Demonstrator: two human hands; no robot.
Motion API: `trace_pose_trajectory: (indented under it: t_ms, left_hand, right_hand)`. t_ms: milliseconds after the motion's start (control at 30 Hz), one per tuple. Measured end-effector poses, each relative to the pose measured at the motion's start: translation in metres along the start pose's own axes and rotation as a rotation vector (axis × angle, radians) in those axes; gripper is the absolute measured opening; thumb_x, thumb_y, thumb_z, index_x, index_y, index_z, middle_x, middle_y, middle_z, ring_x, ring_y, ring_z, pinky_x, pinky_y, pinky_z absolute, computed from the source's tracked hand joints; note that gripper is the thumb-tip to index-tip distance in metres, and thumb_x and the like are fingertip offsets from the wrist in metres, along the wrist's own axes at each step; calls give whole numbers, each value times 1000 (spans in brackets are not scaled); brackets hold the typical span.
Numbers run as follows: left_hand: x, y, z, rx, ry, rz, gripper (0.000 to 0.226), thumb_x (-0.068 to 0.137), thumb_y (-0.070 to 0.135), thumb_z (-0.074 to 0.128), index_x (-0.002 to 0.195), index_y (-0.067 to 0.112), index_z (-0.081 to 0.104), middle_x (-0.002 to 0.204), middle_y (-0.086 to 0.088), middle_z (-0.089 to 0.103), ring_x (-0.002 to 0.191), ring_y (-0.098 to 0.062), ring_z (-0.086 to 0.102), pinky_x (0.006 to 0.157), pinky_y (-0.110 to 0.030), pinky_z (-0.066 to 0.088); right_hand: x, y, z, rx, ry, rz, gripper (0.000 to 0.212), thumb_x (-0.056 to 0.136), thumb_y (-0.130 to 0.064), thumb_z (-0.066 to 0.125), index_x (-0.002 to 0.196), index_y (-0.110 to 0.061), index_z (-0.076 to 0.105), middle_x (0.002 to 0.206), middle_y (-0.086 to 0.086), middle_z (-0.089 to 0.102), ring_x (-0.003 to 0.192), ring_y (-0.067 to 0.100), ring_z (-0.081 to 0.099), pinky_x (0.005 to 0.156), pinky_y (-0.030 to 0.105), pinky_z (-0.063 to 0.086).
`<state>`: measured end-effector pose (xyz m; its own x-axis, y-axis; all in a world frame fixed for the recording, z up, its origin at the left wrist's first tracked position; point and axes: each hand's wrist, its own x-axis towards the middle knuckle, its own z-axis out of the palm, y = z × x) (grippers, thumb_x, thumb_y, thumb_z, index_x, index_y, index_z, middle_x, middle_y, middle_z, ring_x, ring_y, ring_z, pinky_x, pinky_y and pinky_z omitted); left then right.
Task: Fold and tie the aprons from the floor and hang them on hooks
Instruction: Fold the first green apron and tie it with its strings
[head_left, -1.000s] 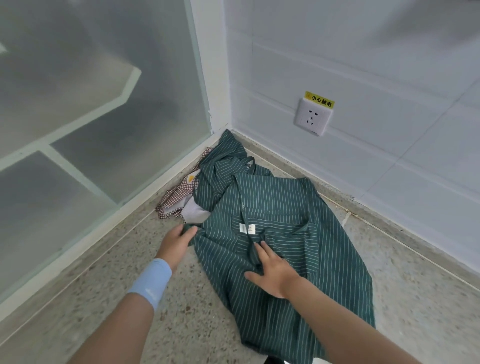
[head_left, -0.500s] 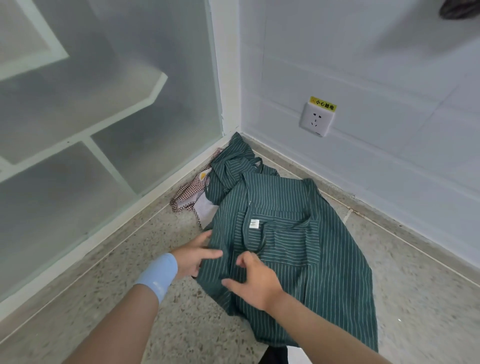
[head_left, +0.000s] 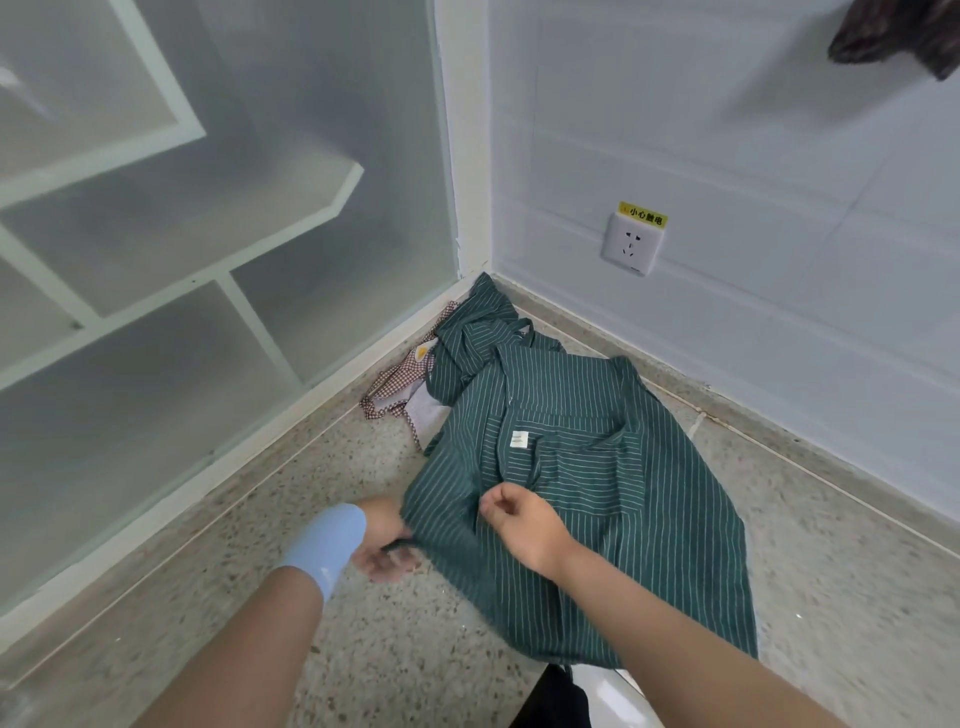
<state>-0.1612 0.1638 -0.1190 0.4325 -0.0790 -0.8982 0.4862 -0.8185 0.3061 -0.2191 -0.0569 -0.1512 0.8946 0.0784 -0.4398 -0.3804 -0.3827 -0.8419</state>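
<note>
- The green striped apron (head_left: 582, 483) is spread on the terrazzo floor (head_left: 322, 670) in the corner below the wall socket (head_left: 632, 243), with a second, checked apron (head_left: 396, 385) bunched beside it against the frosted glass partition (head_left: 208, 260).
- A second ago both hands were laid flat at the apron's near-left edge; now that edge is gathered up — the flat pressing has given way to pinching.
- The left hand (head_left: 387, 540), with a blue wristband (head_left: 324, 540) on its wrist, is closed on the apron's near-left corner, and a dark strip, possibly a tie, is seen between its fingers; the corner is lifted slightly off the floor.
- The right hand (head_left: 519, 525) is curled loosely above the cloth, on the side away from the socket; whether fabric is actually pinched in it cannot be told.
- The cloth near the white label (head_left: 518, 439) is drawn into fresh creases towards the hands.
- It is judged that the fold is only being started — nothing is tied yet, and no hook is in view.
- A dark cloth (head_left: 893, 36) is glimpsed high on the wall, well above the socket.
</note>
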Motion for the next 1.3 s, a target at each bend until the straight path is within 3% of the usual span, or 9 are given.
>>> trace_pose_trajectory:
  t_ms: [133,233,367,467,567,767,967,1133,1300]
  left_hand:
    - [-4,-20,-2,455,-18,-338,46,100,24,51,139,1,45,109,-14,72,81,-23,74,69,-34,59]
    - [6,-14,5,723,94,-265,52,96,40,57,135,7,48,124,-6,64,108,-22,64,87,-33,54]
    - [42,5,-1,499,402,33,22,96,29,50,86,11,57,71,2,47,65,-16,49,53,-25,38]
    - [61,28,-11,331,501,116,36,97,22,47,132,14,50,109,-4,61,86,-21,60,71,-32,50]
    - [88,43,-24,218,592,71,44,94,18,49,137,11,43,129,-11,55,110,-32,59,88,-41,54]
    - [122,43,-36,204,460,-62,54,93,29,60,140,8,43,136,-11,54,117,-30,57,92,-34,49]
    - [124,30,-44,-69,276,310,48,82,24,74,128,20,61,126,-2,66,104,-15,64,95,-32,51]
    - [90,51,-51,-174,101,463,24,84,14,73,107,18,66,98,-1,74,89,-15,72,83,-36,59]
    - [68,101,-29,153,-72,557,32,81,28,76,107,24,59,101,3,73,93,-15,70,82,-32,56]
  right_hand:
    - [-9,20,0,-270,-207,128,31,99,-36,54,128,-27,58,122,-6,62,93,10,66,82,22,50]
    - [-9,28,0,-480,-297,195,41,99,-36,51,139,-31,52,126,2,60,88,15,62,93,34,53]
    - [8,28,-8,-577,-257,175,39,102,-28,47,141,-29,51,134,5,58,73,13,62,78,30,55]
    - [30,17,-20,-620,-179,138,38,102,-25,44,139,-30,51,131,6,57,59,12,59,65,29,56]
    - [62,4,-33,-673,-145,99,40,102,-20,40,141,-28,50,138,8,52,60,11,55,58,26,50]
    - [132,-29,-32,-905,-87,-91,65,94,-1,50,152,-24,33,158,7,26,133,31,45,107,43,45]
    - [179,-72,4,-1287,-230,-360,97,79,4,70,155,-27,18,159,11,18,131,34,46,92,45,52]
    - [180,-82,-7,-1573,-212,-561,46,87,-17,69,130,-23,54,125,7,56,112,25,59,98,40,41]
    - [153,-54,-70,-1436,-22,-536,41,83,-15,68,118,-20,48,99,-1,61,83,23,65,81,35,41]
